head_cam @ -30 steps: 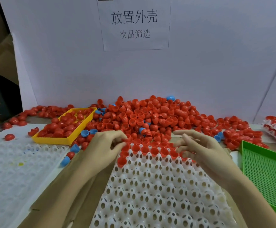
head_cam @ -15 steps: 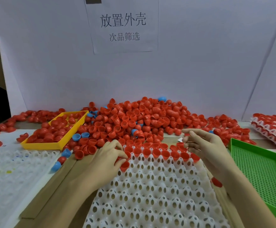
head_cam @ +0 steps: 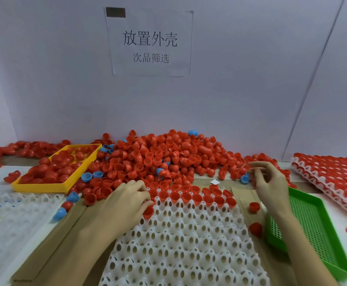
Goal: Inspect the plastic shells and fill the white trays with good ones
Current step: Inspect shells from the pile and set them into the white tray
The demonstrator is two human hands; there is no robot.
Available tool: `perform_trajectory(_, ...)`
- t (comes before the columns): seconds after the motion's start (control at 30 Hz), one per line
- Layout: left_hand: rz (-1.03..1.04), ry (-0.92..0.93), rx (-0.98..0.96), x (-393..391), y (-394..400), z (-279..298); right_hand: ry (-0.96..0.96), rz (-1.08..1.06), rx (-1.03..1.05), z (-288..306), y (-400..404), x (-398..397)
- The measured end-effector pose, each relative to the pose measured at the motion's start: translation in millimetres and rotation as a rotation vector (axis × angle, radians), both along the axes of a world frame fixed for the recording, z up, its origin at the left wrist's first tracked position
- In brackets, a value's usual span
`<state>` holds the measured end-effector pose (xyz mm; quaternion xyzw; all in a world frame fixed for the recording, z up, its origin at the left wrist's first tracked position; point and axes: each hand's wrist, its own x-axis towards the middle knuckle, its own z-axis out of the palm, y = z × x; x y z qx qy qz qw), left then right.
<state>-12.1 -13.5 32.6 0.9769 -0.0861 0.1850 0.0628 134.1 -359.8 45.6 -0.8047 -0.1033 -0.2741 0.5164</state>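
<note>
White tray [head_cam: 189, 240] on brown cardboard, white paper wall [head_cam: 251, 79] behind, sign [head_cam: 151, 43] taped above. Red shell pile [head_cam: 164, 155] just beyond tray. Left hand [head_cam: 127, 200] at tray's far-left corner, pinching red shell [head_cam: 148, 211]. Right hand [head_cam: 269, 182] raised beyond tray's right edge, fingers loosely curled, empty.

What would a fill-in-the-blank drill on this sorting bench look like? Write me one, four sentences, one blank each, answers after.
1. The tray left of the heap, holding red shells, is coloured ____.
2. The mesh tray under the right forearm is coloured ____.
3. The left hand sets a ____ shell into the white tray.
4. Most shells in the heap are red; a few are ____.

Answers: yellow; green; red; blue
</note>
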Motion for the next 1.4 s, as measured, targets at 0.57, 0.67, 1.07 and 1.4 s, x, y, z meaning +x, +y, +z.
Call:
perform_trajectory(0.57, -0.194, -0.208, -0.076, -11.1, -14.2, 19.2, 0.252, -0.039, -1.008, -22.7, 27.0, 99.6)
perform_trajectory(0.67, -0.202, -0.201, -0.058, -11.8, -14.4, 18.3, 0.289, 0.003, -0.879, -27.9, 27.5, 103.9)
perform_trajectory(1.07, -0.206, -0.209, -0.061, -11.8, -16.8, 15.8, 0.316, 0.003, -0.944, -12.5, 41.7, 96.4)
perform_trajectory(1.4, -0.174, -0.213, -0.042, -13.4, -13.0, 18.8, 0.255, 0.044, -0.898, -29.7, 44.0, 100.7)
